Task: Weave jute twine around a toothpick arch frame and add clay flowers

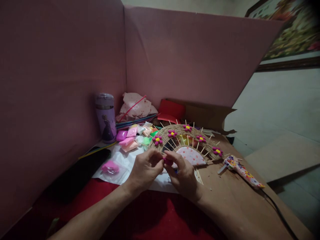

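Observation:
My left hand [146,166] and my right hand [183,175] meet low in the middle of the view. Between their closed fingertips is a small magenta lump of modelling clay [168,161], partly covered by the fingers. Just beyond them lies a half-round fan [165,135] of twine woven round thin sticks. Its inner half-circle [191,156] is white with pinkish-red dots. Several magenta clay flowers with yellow centres, one of them a flower [157,140] at the left end, sit along the twine band. White paper [120,155] lies under and left of my hands.
Small bags of coloured clay [130,143] lie behind my left hand, near a purple tumbler [105,118]. A bag of pink clay [110,167] rests on the paper. At right, a flower-patterned glue gun [243,171] with a cord lies on cardboard [222,190]. Pink panels [195,60] stand behind.

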`<state>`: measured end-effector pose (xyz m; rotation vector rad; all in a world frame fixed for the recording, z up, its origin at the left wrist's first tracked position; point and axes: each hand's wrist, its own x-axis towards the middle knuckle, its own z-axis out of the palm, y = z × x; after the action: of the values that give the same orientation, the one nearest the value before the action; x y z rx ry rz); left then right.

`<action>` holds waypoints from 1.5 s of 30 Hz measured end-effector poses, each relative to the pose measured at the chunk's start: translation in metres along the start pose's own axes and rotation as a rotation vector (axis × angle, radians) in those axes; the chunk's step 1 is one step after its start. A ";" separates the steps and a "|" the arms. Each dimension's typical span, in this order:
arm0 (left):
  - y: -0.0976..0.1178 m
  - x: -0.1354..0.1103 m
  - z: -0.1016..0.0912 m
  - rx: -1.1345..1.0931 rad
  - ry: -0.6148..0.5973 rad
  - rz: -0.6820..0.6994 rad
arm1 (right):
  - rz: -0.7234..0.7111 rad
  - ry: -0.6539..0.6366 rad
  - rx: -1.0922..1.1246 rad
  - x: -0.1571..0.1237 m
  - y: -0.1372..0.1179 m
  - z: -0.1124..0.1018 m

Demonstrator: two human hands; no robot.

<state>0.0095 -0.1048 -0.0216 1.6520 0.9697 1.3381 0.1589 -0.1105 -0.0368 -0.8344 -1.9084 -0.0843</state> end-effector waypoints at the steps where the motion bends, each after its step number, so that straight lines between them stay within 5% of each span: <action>1: 0.002 0.001 0.000 -0.063 0.014 -0.042 | 0.010 0.006 0.023 0.000 0.000 0.000; 6: 0.010 0.006 -0.003 -0.280 -0.008 -0.147 | 0.023 0.037 0.071 0.001 0.001 -0.001; 14: 0.008 0.008 -0.007 -0.269 -0.117 -0.221 | -0.098 0.017 -0.098 0.000 0.004 0.000; 37: 0.007 0.011 -0.008 -0.334 -0.086 -0.273 | -0.239 -0.032 -0.092 0.006 -0.001 -0.004; 45: 0.006 0.015 -0.017 -0.630 0.120 -0.309 | 0.029 0.053 0.001 0.009 0.005 -0.007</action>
<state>-0.0048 -0.0921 -0.0077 0.9182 0.7273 1.3549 0.1649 -0.1056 -0.0276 -0.8516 -1.8461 -0.0872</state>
